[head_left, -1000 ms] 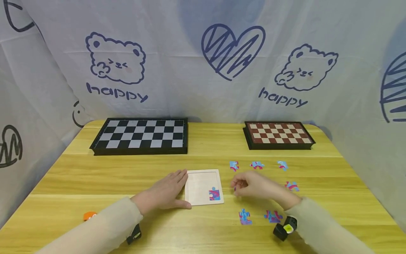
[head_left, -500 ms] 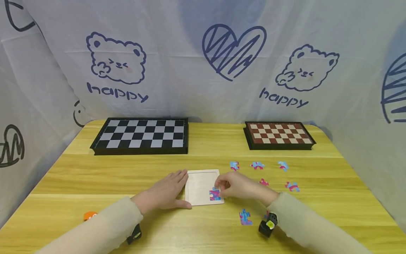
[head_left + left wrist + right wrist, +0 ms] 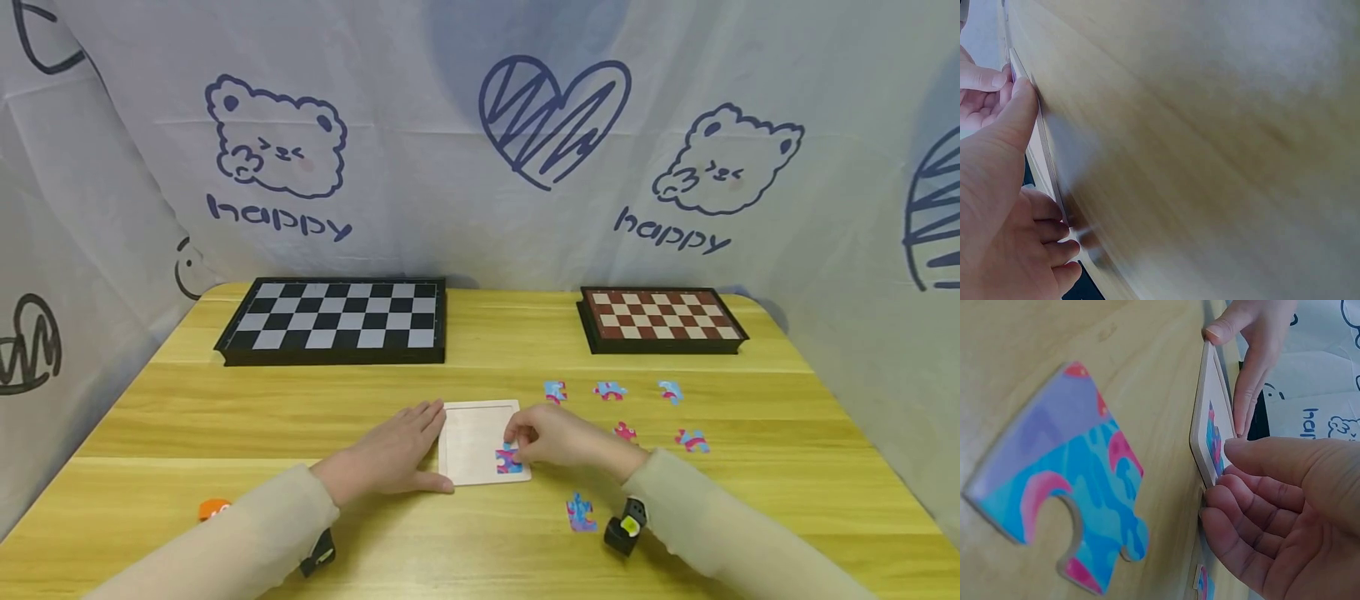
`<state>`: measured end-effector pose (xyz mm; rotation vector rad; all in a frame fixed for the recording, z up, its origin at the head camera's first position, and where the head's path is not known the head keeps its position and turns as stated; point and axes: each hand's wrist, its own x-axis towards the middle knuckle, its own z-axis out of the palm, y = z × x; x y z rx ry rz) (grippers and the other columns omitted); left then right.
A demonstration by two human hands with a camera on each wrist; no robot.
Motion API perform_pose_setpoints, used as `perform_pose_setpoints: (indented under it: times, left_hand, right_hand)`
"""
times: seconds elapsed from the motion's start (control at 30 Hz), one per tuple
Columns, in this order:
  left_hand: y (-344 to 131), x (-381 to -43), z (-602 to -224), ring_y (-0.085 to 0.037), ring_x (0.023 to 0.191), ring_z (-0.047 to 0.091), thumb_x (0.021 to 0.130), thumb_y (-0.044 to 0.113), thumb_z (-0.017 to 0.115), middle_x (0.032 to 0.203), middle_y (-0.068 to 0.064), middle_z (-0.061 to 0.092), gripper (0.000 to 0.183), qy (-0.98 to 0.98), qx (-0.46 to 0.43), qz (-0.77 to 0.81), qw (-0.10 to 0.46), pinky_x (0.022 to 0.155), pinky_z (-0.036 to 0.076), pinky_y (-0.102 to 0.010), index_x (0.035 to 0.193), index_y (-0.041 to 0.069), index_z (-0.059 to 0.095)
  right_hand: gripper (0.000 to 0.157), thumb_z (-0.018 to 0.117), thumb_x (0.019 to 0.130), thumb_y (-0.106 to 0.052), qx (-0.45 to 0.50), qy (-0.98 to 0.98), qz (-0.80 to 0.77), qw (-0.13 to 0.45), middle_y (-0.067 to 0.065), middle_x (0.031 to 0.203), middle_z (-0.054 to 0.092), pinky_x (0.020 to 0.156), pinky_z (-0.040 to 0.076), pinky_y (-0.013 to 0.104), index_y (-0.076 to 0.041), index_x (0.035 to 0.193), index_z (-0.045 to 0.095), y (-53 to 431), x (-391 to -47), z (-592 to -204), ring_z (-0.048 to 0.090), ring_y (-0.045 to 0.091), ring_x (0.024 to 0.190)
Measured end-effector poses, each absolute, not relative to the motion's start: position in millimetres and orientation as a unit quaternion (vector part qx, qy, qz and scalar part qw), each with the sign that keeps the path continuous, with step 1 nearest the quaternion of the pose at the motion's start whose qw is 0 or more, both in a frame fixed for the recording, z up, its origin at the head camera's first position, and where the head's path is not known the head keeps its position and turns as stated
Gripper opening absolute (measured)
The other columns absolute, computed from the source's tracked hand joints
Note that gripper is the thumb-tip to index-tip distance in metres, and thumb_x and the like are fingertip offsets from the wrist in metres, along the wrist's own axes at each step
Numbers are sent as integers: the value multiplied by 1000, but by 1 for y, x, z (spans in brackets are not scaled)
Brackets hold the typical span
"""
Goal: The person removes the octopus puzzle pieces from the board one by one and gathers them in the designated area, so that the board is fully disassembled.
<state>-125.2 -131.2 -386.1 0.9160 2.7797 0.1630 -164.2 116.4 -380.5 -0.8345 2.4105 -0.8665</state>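
A square white wooden puzzle tray lies mid-table with a pink-and-blue jigsaw piece in its near right corner. My left hand rests along the tray's left side, fingers straight and thumb at the near corner; the left wrist view shows this thumb at the edge. Over the tray's right rim, my right hand pinches a jigsaw piece, mostly hidden by the fingers, just above the placed one. In the right wrist view, the right thumb sits right beside the placed piece.
Loose jigsaw pieces lie to the right, including one near the right wrist and others behind the right hand, such as a blue one. A black-and-white chessboard and a smaller brown one stand at the back. An orange object is by the left sleeve.
My right hand has moved left from the loose pieces to the tray's right rim, then slightly further left and down at the placed piece. The left hand has stayed still.
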Motion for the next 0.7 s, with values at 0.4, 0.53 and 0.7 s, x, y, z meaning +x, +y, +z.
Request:
perform_pose_setpoints:
  times: [0.4, 0.53, 0.7]
  left_hand:
    - [-132, -125, -386, -37, 132, 23, 81, 61, 55, 145, -24, 23, 95, 942, 313, 60, 104, 107, 21, -43, 139, -10, 29]
    - [-132, -125, -386, -37, 132, 23, 81, 61, 55, 145, -24, 23, 95, 942, 314, 59, 103, 107, 21, -43, 138, -10, 29]
    - [-132, -125, -386, -37, 132, 23, 81, 61, 55, 145, -24, 24, 95, 941, 317, 58, 101, 108, 21, -43, 138, -10, 30]
  right_hand:
    - [9, 64, 83, 1, -321, 870, -320, 194, -5, 75, 55, 66, 47, 26, -7, 88, 62, 119, -163, -376, 52, 12, 71]
    - [9, 63, 84, 1, -324, 868, -323, 192, -6, 73, 55, 67, 47, 26, -6, 90, 63, 119, -162, -375, 52, 11, 71]
    - [10, 62, 85, 0, -327, 867, -325, 190, -5, 71, 54, 61, 45, 25, -9, 89, 63, 120, -163, -376, 50, 11, 67]
